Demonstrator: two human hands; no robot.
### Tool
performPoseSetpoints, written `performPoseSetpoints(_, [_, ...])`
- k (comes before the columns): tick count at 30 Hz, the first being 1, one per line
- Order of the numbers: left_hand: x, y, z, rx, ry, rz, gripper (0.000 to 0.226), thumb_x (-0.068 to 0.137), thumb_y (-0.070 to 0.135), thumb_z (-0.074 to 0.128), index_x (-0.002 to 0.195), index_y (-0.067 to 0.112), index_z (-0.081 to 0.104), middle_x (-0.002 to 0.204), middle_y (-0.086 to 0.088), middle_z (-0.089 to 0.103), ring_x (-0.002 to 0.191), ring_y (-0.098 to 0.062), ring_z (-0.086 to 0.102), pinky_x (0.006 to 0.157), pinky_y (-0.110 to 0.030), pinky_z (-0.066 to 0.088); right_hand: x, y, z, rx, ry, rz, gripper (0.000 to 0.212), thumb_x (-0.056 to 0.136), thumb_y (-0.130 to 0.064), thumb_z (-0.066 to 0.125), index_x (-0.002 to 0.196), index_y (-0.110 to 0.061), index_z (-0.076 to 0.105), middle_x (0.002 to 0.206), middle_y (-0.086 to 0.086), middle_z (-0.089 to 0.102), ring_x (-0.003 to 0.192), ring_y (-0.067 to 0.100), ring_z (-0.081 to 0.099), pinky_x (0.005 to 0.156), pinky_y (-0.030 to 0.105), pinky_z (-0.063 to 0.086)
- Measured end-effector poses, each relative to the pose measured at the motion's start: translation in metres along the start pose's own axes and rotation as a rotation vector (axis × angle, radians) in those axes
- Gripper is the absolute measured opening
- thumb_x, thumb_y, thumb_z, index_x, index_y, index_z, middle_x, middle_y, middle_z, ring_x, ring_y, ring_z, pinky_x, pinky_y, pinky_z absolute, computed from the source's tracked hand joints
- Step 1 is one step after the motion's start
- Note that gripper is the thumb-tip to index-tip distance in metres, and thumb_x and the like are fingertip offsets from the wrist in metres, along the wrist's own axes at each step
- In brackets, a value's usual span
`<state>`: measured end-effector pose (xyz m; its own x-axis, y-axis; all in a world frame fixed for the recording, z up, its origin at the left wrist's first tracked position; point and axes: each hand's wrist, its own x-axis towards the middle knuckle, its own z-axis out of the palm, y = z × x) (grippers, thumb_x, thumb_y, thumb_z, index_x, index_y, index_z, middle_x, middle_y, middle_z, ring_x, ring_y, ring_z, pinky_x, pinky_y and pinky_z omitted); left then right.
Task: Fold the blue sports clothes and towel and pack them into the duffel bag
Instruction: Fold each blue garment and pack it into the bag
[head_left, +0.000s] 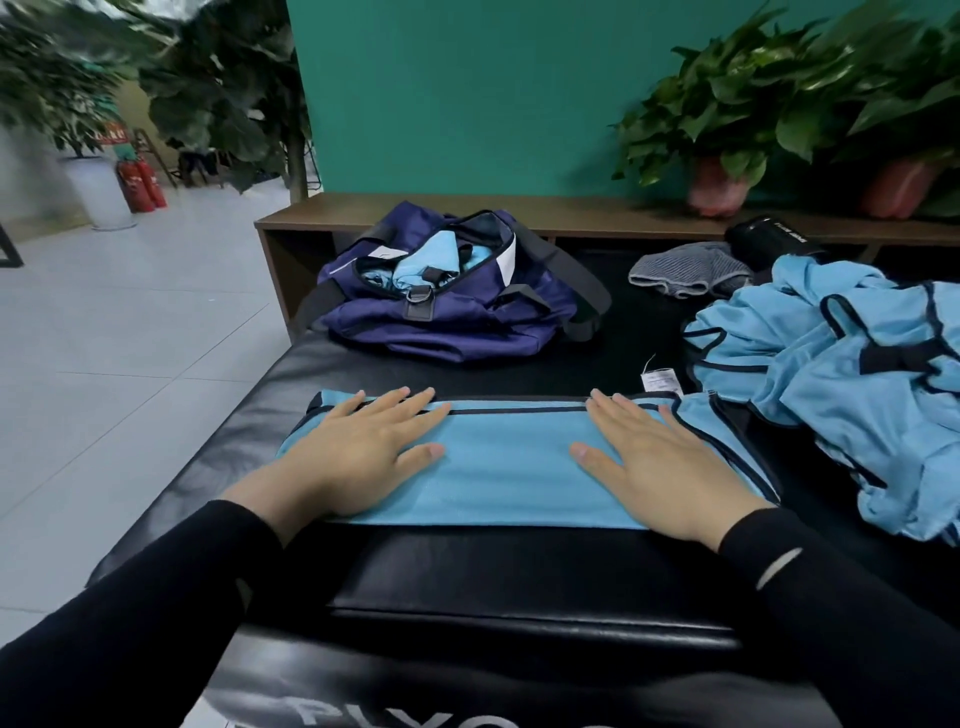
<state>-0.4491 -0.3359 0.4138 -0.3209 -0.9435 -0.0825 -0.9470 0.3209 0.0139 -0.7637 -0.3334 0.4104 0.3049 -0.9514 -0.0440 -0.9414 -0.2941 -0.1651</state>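
Standing far off at ten o'clock: red fire extinguishers (141, 184) on the tiled floor (130, 322), beside a white planter (101, 192). Pressing flat, fingers straight and spread wide, at eight o'clock: left hand (358, 452) on the left end of the folded blue garment (511, 467). Lying across the middle of the black padded surface (519, 571), that garment, dark piping along its far edge. Sitting at twelve o'clock, beyond the garment and well apart from it: navy duffel bag (452, 306), gaping open, with light blue fabric (431, 265) showing inside. Pressing down likewise at four o'clock, fingers straight and holding nothing: right hand (660, 457) on the garment's right end. Lying crumpled at two o'clock: grey striped cloth (685, 270), and nearer, at three o'clock, a heap of unfolded blue clothes (841, 374). Standing on the wooden shelf (597, 215) behind: potted plants (727, 119).
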Motion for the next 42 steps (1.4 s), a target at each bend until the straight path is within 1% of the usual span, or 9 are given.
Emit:
performPoseSetpoints(6, [0.000,0.000,-0.003,-0.194,0.214,-0.038,0.029,0.103,0.041,0.044,0.132,0.034,0.041,0.152,0.009,0.047,0.137,-0.016,0.043,0.119,-0.035,0.020,-0.021,-0.027,-0.003,0.113,0.447,-0.026,0.057,0.096,-0.062,0.028,0.097,-0.026,0.072,0.108,-0.014,0.067,0.105,0.015,0.061,0.100,0.037,0.045])
performPoseSetpoints(10, [0.008,-0.016,-0.005,-0.118,0.277,-0.024,0.003,0.101,0.031,0.045,0.099,0.033,0.044,0.123,0.014,0.063,0.117,-0.014,0.056,0.103,-0.040,0.036,-0.041,-0.050,-0.004,-0.044,0.198,0.132,0.031,0.100,-0.059,0.037,0.106,-0.035,0.055,0.108,-0.015,0.047,0.090,0.012,0.051,0.073,0.034,0.041])
performPoseSetpoints(20, [0.019,-0.015,-0.029,-0.178,0.171,-0.093,0.019,0.092,0.027,0.049,0.077,0.023,0.059,0.079,0.004,0.064,0.076,-0.020,0.055,0.076,-0.038,0.052,0.028,-0.019,-0.020,0.111,0.227,0.265,0.050,0.104,-0.053,0.031,0.071,-0.020,0.047,0.092,0.002,0.048,0.095,0.030,0.056,0.088,0.042,0.047])
performPoseSetpoints(23, [0.013,-0.004,-0.035,-0.186,0.117,-0.108,0.020,0.090,0.028,0.052,0.075,0.019,0.062,0.077,0.002,0.065,0.078,-0.022,0.056,0.075,-0.034,0.050,0.043,-0.012,-0.021,-0.029,0.157,0.215,0.044,0.108,-0.045,0.026,0.100,-0.020,0.061,0.111,0.008,0.056,0.117,0.032,0.053,0.109,0.050,0.037])
performPoseSetpoints(26, [0.002,0.010,-0.047,-0.384,0.059,-0.069,0.024,0.093,0.023,0.057,0.080,0.024,0.077,0.076,0.011,0.072,0.072,-0.010,0.062,0.070,-0.022,0.050,0.056,-0.001,-0.011,-0.048,-0.004,0.164,0.045,0.110,-0.029,0.022,0.152,-0.021,0.038,0.160,0.010,0.029,0.152,0.026,0.018,0.122,0.056,0.010])
performPoseSetpoints(29, [-0.009,0.041,-0.048,-0.883,-0.249,0.064,0.021,0.094,0.012,0.060,0.098,0.011,0.080,0.069,0.008,0.069,0.058,-0.012,0.063,0.062,-0.031,0.051,0.059,0.014,-0.013,0.324,0.248,0.044,0.032,0.110,-0.025,0.034,0.111,-0.017,0.065,0.127,-0.005,0.064,0.122,0.010,0.053,0.109,0.040,0.036])
performPoseSetpoints(31, [-0.011,0.055,-0.039,-1.010,-0.321,0.213,0.030,0.088,0.009,0.048,0.103,0.013,0.073,0.079,-0.002,0.073,0.058,-0.017,0.064,0.058,-0.029,0.049,0.057,0.027,-0.016,0.660,0.490,0.069,0.032,0.108,-0.031,0.044,0.087,-0.024,0.067,0.084,-0.026,0.064,0.084,-0.006,0.055,0.084,0.016,0.042])
performPoseSetpoints(34, [-0.005,0.046,-0.020,-0.770,-0.035,0.288,0.032,0.092,0.008,0.053,0.099,0.037,0.063,0.093,0.009,0.071,0.066,-0.007,0.057,0.069,-0.030,0.050,0.052,0.036,-0.014,0.666,0.557,0.026,0.027,0.105,-0.032,0.052,0.117,-0.020,0.073,0.113,-0.021,0.066,0.109,-0.006,0.056,0.088,-0.001,0.034])
performPoseSetpoints(42, [-0.039,0.055,0.009,-0.250,0.253,0.634,0.049,0.097,0.032,0.057,0.143,0.045,0.046,0.158,0.024,0.027,0.140,-0.004,0.035,0.114,-0.036,0.029,-0.024,0.050,-0.006,0.372,0.488,-0.195,0.011,0.097,-0.026,0.065,0.096,-0.023,0.075,0.090,-0.008,0.063,0.087,0.014,0.062,0.083,0.034,0.048])
